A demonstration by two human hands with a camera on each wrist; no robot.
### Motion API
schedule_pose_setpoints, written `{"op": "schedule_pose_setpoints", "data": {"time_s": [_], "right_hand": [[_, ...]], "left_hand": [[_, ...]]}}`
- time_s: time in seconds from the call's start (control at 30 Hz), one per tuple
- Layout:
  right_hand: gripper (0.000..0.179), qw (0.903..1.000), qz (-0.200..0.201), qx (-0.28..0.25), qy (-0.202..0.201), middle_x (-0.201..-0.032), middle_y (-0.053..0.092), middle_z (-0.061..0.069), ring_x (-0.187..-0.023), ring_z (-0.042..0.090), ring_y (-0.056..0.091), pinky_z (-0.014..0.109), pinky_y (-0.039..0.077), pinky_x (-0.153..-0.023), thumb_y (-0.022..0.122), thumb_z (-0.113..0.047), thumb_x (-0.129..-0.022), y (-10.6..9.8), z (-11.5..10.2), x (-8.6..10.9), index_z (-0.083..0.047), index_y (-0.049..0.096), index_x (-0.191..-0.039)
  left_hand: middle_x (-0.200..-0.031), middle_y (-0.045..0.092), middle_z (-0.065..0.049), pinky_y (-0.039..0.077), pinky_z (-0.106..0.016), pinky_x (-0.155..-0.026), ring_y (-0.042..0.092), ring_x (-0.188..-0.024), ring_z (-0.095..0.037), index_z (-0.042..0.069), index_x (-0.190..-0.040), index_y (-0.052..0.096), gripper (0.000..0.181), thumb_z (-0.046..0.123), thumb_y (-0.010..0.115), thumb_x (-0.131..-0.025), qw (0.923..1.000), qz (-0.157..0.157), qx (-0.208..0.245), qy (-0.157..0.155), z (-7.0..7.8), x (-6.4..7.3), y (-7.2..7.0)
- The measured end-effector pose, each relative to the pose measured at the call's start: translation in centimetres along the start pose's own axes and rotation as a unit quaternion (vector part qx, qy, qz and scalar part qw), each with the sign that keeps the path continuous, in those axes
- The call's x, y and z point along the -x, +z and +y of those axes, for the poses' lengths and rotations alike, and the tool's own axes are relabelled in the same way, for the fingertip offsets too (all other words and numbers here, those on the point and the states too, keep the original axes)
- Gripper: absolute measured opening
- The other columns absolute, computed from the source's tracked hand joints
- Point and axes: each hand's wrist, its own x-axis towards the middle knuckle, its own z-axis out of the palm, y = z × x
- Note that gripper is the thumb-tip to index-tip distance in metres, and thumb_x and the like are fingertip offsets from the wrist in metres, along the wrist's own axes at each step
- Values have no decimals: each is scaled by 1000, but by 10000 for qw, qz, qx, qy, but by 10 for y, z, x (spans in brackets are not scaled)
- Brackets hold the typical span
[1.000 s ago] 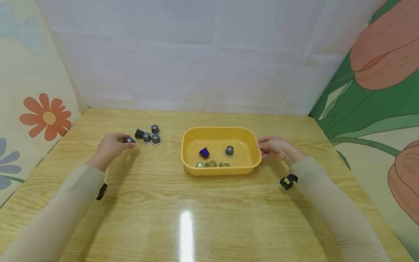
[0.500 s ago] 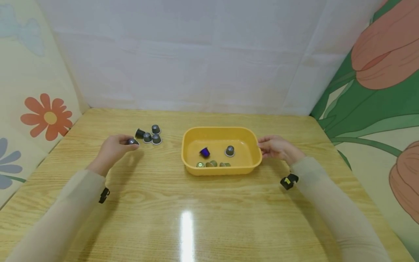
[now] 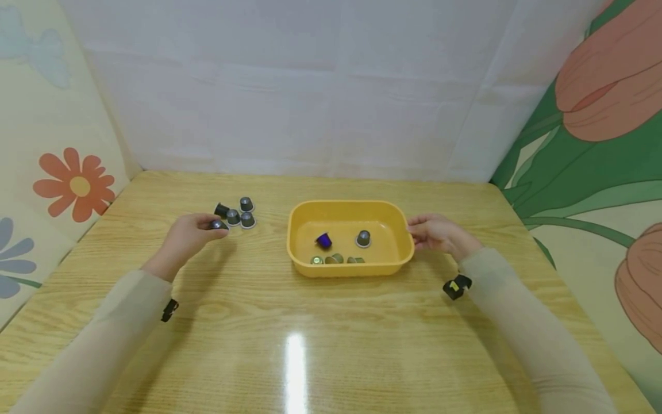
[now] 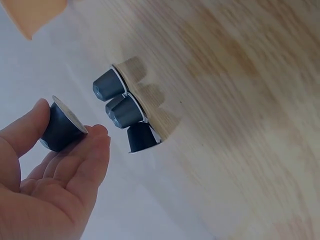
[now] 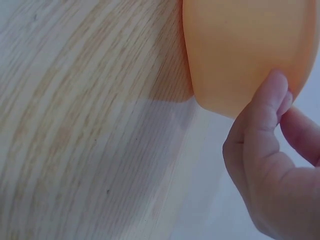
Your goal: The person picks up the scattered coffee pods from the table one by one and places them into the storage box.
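My left hand [image 3: 188, 238] pinches a dark coffee capsule [image 4: 63, 125] between thumb and fingers, its pale lid tilted in the left wrist view. Just beyond it, several dark coffee capsules [image 3: 247, 220] stand in a tight cluster on the table; one black capsule [image 3: 222, 210] stands upside down on its narrow end. At the right end of a yellow plastic bin [image 3: 351, 269], my right hand [image 3: 437, 233] holds the wall near the rim. The right wrist view shows its fingertips [image 5: 276, 82] against the bin's outside.
Inside the bin lie a blue capsule [image 3: 324, 240], a grey capsule [image 3: 364, 238] and several greenish capsules [image 3: 334, 259] by the front wall. The wooden table [image 3: 233, 333] ends at a white backdrop [image 3: 289, 115], with flower-patterned panels [image 3: 610, 190] on both sides.
My left hand has moved a little to the right with the pinched capsule, closer to the cluster. The right hand and the bin have stayed in place.
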Motion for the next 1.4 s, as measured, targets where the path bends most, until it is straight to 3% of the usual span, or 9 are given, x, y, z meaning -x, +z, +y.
{"op": "schedule_pose_setpoints", "data": {"time_s": [0.47, 1.1, 1.4], "right_hand": [[37, 10000, -15, -55, -16, -79, 63, 1, -69, 10, 60, 24, 55, -64, 43, -1, -102, 0, 0, 0, 16, 34, -134], [33, 10000, 33, -25, -11, -81, 62, 3, -70, 11, 60, 24, 55, -65, 44, -3, -102, -2, 0, 1, 13, 38, -131], [41, 9999, 79, 128, -31, -82, 62, 1, -71, 10, 60, 23, 55, -66, 43, -4, -103, -1, 1, -1, 15, 33, -137]], "left_hand": [[-141, 40, -34, 34, -59, -105, 39, -129, -48, -11, -142, 37, 65, 30, 61, -98, 9998, -124, 123, -97, 14, 3, 4], [-141, 41, -34, 36, -57, -105, 41, -130, -46, -10, -143, 37, 65, 27, 63, -97, 9994, -248, 202, 103, 36, 8, 15], [-139, 45, -32, 39, -56, -103, 43, -128, -44, -9, -142, 39, 64, 27, 64, -96, 9993, -311, 54, 215, 48, 9, 20]]}}
